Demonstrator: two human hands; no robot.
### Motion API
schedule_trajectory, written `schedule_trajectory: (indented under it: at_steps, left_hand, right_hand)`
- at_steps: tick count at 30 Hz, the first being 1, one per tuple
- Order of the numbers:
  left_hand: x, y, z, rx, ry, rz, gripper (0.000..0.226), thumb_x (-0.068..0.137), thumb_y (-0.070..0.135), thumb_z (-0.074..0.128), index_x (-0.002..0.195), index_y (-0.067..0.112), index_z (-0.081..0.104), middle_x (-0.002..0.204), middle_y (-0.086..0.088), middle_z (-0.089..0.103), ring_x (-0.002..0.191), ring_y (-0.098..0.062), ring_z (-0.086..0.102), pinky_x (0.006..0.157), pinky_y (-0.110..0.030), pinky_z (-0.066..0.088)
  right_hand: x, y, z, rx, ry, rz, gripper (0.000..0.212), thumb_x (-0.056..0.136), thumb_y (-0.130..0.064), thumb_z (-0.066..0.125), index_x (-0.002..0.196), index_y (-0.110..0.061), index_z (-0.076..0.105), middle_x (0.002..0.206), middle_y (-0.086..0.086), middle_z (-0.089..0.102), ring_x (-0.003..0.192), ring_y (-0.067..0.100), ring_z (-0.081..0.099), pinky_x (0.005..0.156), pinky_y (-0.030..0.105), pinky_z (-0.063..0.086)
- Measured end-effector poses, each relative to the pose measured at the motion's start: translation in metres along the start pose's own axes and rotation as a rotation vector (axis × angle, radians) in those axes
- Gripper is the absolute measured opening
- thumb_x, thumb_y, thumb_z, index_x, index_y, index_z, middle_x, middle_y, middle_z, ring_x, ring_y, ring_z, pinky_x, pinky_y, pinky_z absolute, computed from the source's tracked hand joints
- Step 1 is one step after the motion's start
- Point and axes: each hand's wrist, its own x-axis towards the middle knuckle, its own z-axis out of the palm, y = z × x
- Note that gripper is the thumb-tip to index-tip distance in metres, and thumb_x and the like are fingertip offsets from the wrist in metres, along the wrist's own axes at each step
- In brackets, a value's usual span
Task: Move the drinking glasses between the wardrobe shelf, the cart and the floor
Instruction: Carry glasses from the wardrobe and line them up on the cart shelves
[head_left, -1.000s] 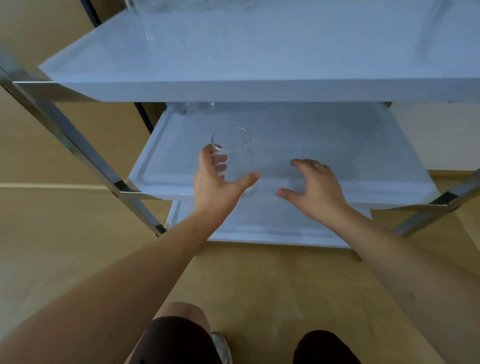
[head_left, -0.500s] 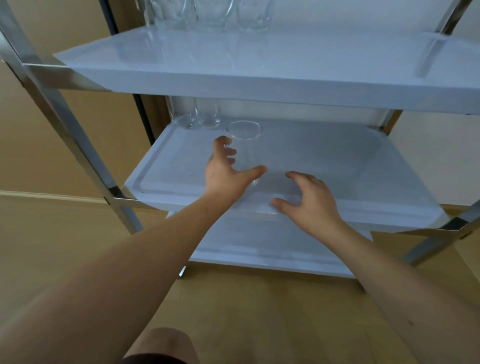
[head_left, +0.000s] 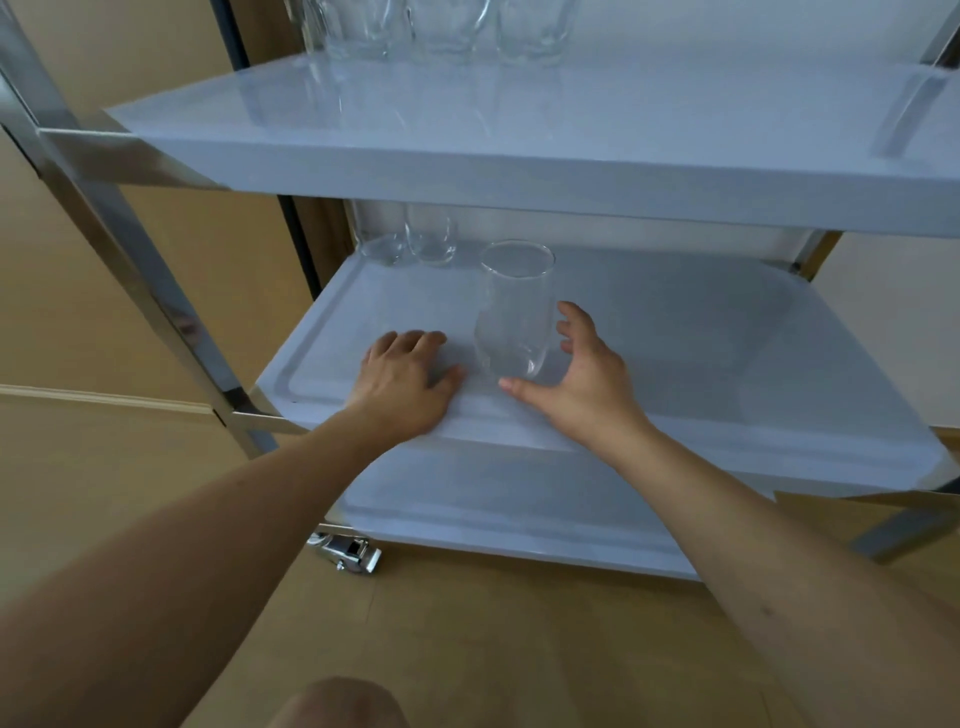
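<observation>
At frame centre a clear glass (head_left: 514, 312) stands upright on the cart's middle shelf (head_left: 727, 364). The left hand (head_left: 402, 384) lies palm-down beside it, fingers relaxed. The right hand (head_left: 582, 379) cups around it, fingers spread, seemingly not touching. Both forearms reach forward.

Two bare forearms in view, no sleeves visible up to frame edge. Left hand (head_left: 402, 384) bare: no glove, ring, watch or band seen. Right hand (head_left: 584, 382) likewise bare, short plain nails on thumb. Wrists unadorned. Small dark spot on right forearm (head_left: 763, 610). Bare knee (head_left: 337, 704) at bottom edge, blurred; no clothing visible on it.
</observation>
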Motion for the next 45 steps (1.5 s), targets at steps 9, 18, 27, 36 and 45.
schedule_trajectory:
  at_steps: [9, 18, 27, 36, 45]
  left_hand:
    - [0.003, -0.001, 0.011, 0.129, 0.017, 0.036, 0.068, 0.092, 0.077, 0.020, 0.141, 0.037, 0.045, 0.150, -0.001, 0.044, 0.141, -0.028, 0.035, 0.117, -0.046, 0.024]
    - [0.003, -0.001, 0.011, 0.123, 0.040, 0.049, 0.064, 0.093, 0.070, 0.024, 0.142, 0.034, 0.044, 0.147, -0.004, 0.045, 0.138, -0.028, 0.035, 0.118, -0.049, 0.020]
    - [0.002, -0.003, 0.011, 0.085, 0.074, 0.051, 0.060, 0.096, 0.067, 0.031, 0.142, 0.032, 0.047, 0.143, -0.004, 0.047, 0.137, -0.028, 0.035, 0.120, -0.049, 0.017]
    - [0.003, -0.001, 0.012, 0.115, 0.091, 0.055, 0.060, 0.096, 0.066, 0.031, 0.141, 0.031, 0.047, 0.143, -0.003, 0.046, 0.136, -0.028, 0.036, 0.119, -0.050, 0.019]
    - [0.002, 0.000, 0.011, 0.123, 0.081, 0.063, 0.059, 0.097, 0.066, 0.028, 0.141, 0.031, 0.047, 0.144, -0.003, 0.046, 0.137, -0.028, 0.035, 0.119, -0.050, 0.019]
  right_hand:
    - [0.036, -0.014, 0.035, 0.303, 0.044, 0.041, 0.092, 0.057, -0.027, 0.100, 0.131, -0.021, 0.047, 0.116, 0.002, 0.064, 0.101, 0.018, 0.065, 0.088, 0.027, 0.053]
    - [0.086, -0.020, 0.047, 0.298, 0.067, 0.028, 0.090, 0.055, -0.029, 0.100, 0.130, -0.018, 0.051, 0.116, 0.003, 0.065, 0.095, 0.016, 0.068, 0.089, 0.030, 0.057]
    - [0.176, -0.029, 0.084, 0.230, 0.177, -0.023, 0.095, 0.057, -0.044, 0.096, 0.135, -0.019, 0.051, 0.118, -0.003, 0.059, 0.099, 0.010, 0.061, 0.085, 0.013, 0.046]
    - [0.226, -0.010, 0.098, 0.200, 0.280, 0.032, 0.097, 0.063, -0.045, 0.093, 0.143, -0.015, 0.045, 0.120, -0.001, 0.054, 0.111, 0.019, 0.059, 0.098, 0.028, 0.048]
    - [0.239, -0.005, 0.102, 0.226, 0.227, 0.073, 0.108, 0.067, -0.047, 0.090, 0.155, -0.026, 0.032, 0.137, -0.002, 0.056, 0.121, 0.015, 0.058, 0.094, 0.013, 0.039]
